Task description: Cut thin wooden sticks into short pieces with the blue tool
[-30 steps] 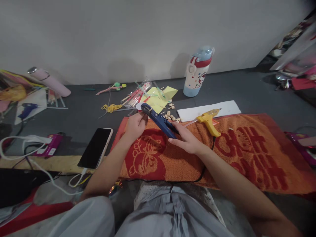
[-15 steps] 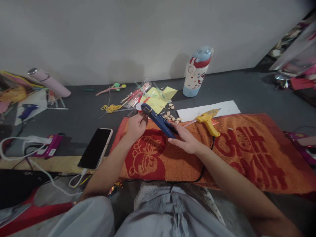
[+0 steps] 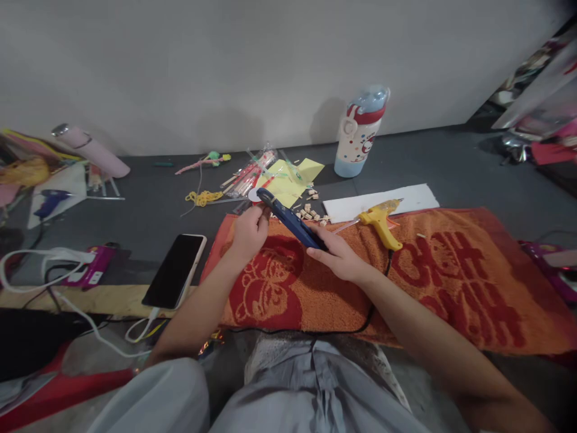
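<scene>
A dark blue tool that looks like a pair of cutters [image 3: 295,221] is held slanted above the orange towel [image 3: 333,307]. My right hand [image 3: 336,254] is wrapped round its lower, handle end, with the thumb along the near side. My left hand [image 3: 250,231] is closed in a pinch beside the tool's upper, rounded head; whatever is between the fingertips is hidden. Just beyond the tool lie several small wooden pieces [image 3: 308,213]. A yellow glue gun [image 3: 381,224] rests to the right of my right hand, on the towel's edge and a white board [image 3: 419,196].
Yellow paper [image 3: 288,189] and wrapped sticks [image 3: 247,177] lie behind the tool. A cartoon water bottle [image 3: 359,135] stands near the wall. On the left are a black-screened phone [image 3: 175,270], a purple power strip [image 3: 90,267], yellow string [image 3: 204,197] and a pink flask [image 3: 92,150].
The blue tool has turned slightly, its handle end rising a little and its handles looking closer together. Both hands stay in nearly the same place.
</scene>
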Available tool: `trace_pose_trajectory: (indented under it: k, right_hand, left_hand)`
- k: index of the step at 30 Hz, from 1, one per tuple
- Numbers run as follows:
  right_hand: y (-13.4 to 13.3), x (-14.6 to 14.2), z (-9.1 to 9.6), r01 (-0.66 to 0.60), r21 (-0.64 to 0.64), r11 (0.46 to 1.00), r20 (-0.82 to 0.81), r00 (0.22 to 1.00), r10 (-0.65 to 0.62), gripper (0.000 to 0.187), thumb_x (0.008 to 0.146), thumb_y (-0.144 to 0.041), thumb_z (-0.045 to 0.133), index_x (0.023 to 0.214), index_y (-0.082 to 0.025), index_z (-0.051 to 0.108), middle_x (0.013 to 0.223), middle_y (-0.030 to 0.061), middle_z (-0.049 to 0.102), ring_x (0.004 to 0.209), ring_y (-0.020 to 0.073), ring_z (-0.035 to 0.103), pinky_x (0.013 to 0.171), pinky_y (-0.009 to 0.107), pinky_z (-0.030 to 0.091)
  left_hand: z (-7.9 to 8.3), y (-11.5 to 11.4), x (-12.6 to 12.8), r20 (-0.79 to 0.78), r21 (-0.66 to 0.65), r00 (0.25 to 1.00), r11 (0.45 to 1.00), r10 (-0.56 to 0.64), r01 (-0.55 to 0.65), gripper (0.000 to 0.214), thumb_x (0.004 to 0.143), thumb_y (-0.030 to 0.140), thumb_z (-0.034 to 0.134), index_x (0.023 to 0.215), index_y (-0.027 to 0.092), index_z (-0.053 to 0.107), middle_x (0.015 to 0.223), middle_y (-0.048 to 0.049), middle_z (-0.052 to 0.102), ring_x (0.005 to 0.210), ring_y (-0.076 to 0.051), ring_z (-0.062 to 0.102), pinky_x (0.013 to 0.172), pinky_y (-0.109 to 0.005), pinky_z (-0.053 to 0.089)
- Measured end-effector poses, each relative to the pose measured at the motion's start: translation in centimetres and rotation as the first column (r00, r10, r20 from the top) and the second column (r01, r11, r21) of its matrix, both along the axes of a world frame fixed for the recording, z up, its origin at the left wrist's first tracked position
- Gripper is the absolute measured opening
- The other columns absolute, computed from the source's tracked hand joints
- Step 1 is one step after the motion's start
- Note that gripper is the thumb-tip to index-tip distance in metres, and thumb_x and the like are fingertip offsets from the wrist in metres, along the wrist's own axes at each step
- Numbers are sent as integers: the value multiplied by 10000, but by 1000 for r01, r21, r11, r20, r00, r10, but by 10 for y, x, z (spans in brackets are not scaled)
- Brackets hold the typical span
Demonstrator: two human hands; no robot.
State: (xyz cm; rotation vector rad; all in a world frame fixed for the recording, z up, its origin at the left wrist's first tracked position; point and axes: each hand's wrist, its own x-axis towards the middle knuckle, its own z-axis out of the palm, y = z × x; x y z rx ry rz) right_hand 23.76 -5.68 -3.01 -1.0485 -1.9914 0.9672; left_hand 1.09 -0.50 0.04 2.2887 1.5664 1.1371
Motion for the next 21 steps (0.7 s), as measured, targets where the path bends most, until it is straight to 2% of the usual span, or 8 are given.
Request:
trace_pose_trajectory:
  k: [2, 4, 7, 11, 17, 21]
  right_hand:
    - [0, -1, 0, 6, -6, 1000, -10, 1000, -6, 573, 915, -487, 473, 1381, -157, 428, 1300, 156, 596, 1175, 314, 572, 998, 483, 443]
    - [-1, -2, 1, 10, -16, 1000, -24, 1000, -11, 575, 913, -486, 477, 1383, -159, 425, 1305, 156, 593, 1175, 314, 571, 1001, 486, 439]
    - [-2, -3, 2, -2, -27, 1000, -55, 998, 0, 587, 908, -483, 491, 1390, -157, 409, 1326, 158, 574, 1179, 307, 564, 1010, 487, 427]
    - [-5, -5, 4, -10, -55, 998, -68, 998, 6, 599, 900, -492, 501, 1375, -137, 423, 1300, 173, 586, 1156, 320, 572, 1000, 502, 429]
    - [-6, -5, 2, -15, -53, 998, -73, 997, 11, 617, 897, -499, 505, 1400, -161, 386, 1359, 167, 544, 1224, 324, 533, 1047, 515, 391]
    - [-6, -3, 5, -22, -40, 999, -47, 999, 20, 626, 895, -517, 495, 1392, -152, 385, 1371, 180, 529, 1275, 332, 493, 1069, 526, 370]
  left_hand:
    - [-2, 0, 1, 11, 66, 999, 997, 32, -33, 117, 854, 209, 491, 784, 173, 577, 768, -61, 652, 713, -164, 595, 664, -272, 428]
    - [-4, 0, 0, 16, 134, 999, 990, 45, -47, 107, 839, 177, 502, 874, 175, 603, 866, -69, 678, 810, -172, 618, 740, -276, 452]
    - [-5, 1, -3, -29, 189, 999, 981, 46, -39, 150, 857, 172, 473, 848, 187, 622, 844, -50, 687, 829, -159, 628, 772, -263, 462]
    - [-6, 2, -8, -94, 234, 994, 971, 63, -39, 188, 865, 193, 460, 799, 189, 636, 802, -47, 694, 799, -146, 634, 739, -238, 468]
    - [-2, 3, -7, -47, 153, 998, 988, 44, -36, 193, 838, 177, 459, 793, 188, 646, 802, -37, 713, 771, -136, 639, 725, -231, 477]
    - [2, 3, -4, 42, 75, 999, 997, 10, -13, 171, 802, 163, 486, 711, 181, 630, 698, -25, 688, 670, -128, 613, 662, -231, 462]
